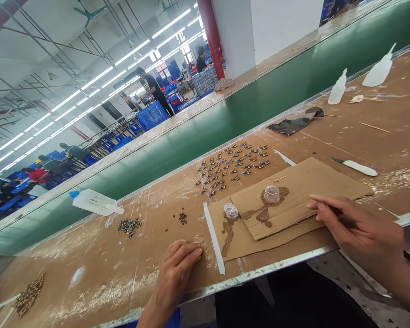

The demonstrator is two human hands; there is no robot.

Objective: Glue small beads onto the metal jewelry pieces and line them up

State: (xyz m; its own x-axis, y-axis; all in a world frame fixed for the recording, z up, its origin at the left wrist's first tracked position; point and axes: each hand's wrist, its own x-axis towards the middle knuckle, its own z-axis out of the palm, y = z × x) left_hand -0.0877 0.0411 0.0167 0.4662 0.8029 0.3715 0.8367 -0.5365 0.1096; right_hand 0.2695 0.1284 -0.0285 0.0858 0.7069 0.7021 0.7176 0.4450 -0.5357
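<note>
My left hand (176, 269) rests on the brown work surface near its front edge, fingers curled together; whatever they may hold is hidden. Above the cardboard's right part, my right hand (360, 230) is closed in a pinch, and what sits between its fingertips cannot be made out. On the cardboard sheet (314, 182) stands a small clear cup (272, 194) amid wet stains. Another clear round container (231, 211) is at the sheet's left. Small brown rings (182, 217) lie beyond my left hand. Many tiny blue-and-gold parts (232, 164) are spread out behind the cardboard.
A heap of blue-and-gold parts (129, 227) and a lying plastic bottle (96, 202) are at left. White-handled knife (358, 167), cloth (297, 122) and squeeze bottles (338, 87) are at right. A green conveyor belt (239, 107) runs behind; people work in the distance.
</note>
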